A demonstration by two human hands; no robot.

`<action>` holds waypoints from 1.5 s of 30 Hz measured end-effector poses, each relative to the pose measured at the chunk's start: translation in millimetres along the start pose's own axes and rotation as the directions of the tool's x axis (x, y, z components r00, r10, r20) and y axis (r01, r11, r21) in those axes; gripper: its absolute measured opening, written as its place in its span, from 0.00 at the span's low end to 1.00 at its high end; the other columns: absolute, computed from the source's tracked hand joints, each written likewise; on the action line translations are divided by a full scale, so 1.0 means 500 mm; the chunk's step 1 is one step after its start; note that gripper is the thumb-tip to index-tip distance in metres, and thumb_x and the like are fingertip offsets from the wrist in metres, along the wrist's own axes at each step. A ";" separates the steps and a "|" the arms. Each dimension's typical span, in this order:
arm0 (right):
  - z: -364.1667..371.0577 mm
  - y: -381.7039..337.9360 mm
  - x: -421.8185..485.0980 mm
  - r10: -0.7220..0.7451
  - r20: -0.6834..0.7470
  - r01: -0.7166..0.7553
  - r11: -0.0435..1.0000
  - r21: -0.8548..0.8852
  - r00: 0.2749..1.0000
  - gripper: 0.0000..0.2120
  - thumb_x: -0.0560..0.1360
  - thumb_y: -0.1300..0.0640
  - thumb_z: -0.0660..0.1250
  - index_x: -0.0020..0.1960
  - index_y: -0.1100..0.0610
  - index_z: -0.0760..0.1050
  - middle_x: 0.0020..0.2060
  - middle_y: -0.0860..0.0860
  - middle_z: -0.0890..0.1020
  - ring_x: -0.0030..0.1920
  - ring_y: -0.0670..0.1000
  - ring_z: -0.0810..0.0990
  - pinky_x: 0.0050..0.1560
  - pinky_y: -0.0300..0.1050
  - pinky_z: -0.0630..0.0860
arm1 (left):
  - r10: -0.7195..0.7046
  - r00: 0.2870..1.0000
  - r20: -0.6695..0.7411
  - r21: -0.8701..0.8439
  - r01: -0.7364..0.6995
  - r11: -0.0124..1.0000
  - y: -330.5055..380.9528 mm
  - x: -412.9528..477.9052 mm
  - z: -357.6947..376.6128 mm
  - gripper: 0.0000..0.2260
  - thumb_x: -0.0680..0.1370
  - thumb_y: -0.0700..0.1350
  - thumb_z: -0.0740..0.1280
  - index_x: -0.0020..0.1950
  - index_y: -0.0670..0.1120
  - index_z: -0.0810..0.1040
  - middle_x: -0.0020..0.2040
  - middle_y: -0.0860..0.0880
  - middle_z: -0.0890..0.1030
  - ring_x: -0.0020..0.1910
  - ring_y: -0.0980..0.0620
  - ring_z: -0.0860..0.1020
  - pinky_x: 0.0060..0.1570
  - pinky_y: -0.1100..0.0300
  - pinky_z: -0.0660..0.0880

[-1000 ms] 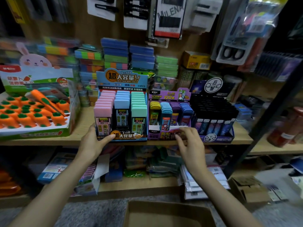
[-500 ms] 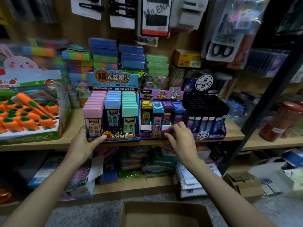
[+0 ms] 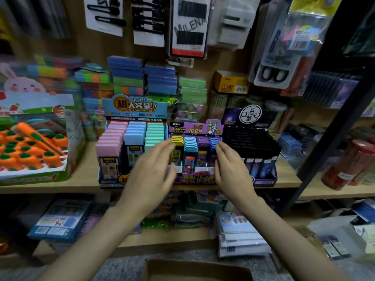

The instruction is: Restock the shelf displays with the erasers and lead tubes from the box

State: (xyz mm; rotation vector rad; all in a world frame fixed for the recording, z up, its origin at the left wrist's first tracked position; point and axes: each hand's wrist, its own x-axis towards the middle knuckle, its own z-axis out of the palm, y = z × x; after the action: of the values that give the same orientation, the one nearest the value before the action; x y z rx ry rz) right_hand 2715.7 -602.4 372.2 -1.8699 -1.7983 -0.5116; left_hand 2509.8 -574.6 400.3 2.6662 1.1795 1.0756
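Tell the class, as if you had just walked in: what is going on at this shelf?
A person is tidying stationery displays on a wooden shelf. Both hands are open and empty: the left hand and the right hand sit either side of the purple display of lead tubes, as if about to grip or straighten it. To its left stands the blue display, to its right the black display. The cardboard box lies open on the floor below.

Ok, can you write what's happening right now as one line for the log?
step: squaring purple lead display | left hand: open, at its left side | right hand: open, at its right side | holding: nothing
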 end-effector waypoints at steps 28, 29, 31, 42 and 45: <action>-0.077 0.070 -0.043 0.393 -0.157 -0.321 0.880 0.351 0.906 0.21 0.75 0.68 0.60 0.68 0.66 0.67 0.68 0.61 0.68 0.70 0.57 0.64 0.69 0.43 0.58 | -0.304 0.931 0.200 -0.180 0.340 0.923 0.026 0.001 0.058 0.24 0.79 0.44 0.62 0.73 0.44 0.61 0.72 0.47 0.65 0.68 0.50 0.68 0.64 0.57 0.65; -0.081 0.094 -0.053 0.495 -0.154 -0.402 0.820 0.407 0.855 0.23 0.75 0.67 0.60 0.70 0.66 0.64 0.69 0.62 0.66 0.71 0.58 0.62 0.71 0.45 0.56 | -0.334 0.916 0.220 -0.202 0.378 0.903 0.026 -0.006 0.063 0.25 0.79 0.44 0.62 0.74 0.44 0.59 0.73 0.47 0.65 0.70 0.49 0.66 0.66 0.55 0.64; -0.082 0.139 -0.066 0.615 -0.014 -0.540 0.703 0.464 0.788 0.28 0.74 0.67 0.60 0.73 0.66 0.57 0.72 0.62 0.61 0.73 0.58 0.58 0.74 0.49 0.54 | -0.365 0.898 0.246 -0.225 0.419 0.880 0.028 -0.016 0.074 0.27 0.79 0.44 0.63 0.75 0.44 0.56 0.75 0.46 0.62 0.73 0.48 0.62 0.70 0.54 0.61; -0.073 0.193 -0.068 0.504 0.266 -0.536 0.525 0.661 0.822 0.31 0.72 0.72 0.59 0.73 0.57 0.58 0.68 0.55 0.68 0.67 0.53 0.67 0.70 0.52 0.63 | -0.438 0.857 0.272 -0.234 0.500 0.833 0.034 -0.003 0.110 0.28 0.79 0.44 0.63 0.77 0.46 0.55 0.75 0.47 0.62 0.73 0.47 0.61 0.69 0.51 0.62; -0.089 0.204 -0.080 0.481 0.261 -0.532 0.601 0.597 0.837 0.31 0.72 0.72 0.61 0.72 0.57 0.60 0.60 0.49 0.69 0.57 0.42 0.66 0.54 0.21 0.61 | -0.426 0.856 0.292 -0.205 0.491 0.847 0.036 0.003 0.107 0.29 0.79 0.44 0.63 0.77 0.45 0.54 0.75 0.46 0.61 0.74 0.47 0.59 0.70 0.51 0.61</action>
State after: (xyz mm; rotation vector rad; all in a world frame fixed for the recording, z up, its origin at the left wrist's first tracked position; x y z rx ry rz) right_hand 2818.1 -661.7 375.9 -1.7547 -1.1409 0.3769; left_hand 2554.8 -573.9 365.8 2.0713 1.4036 0.7479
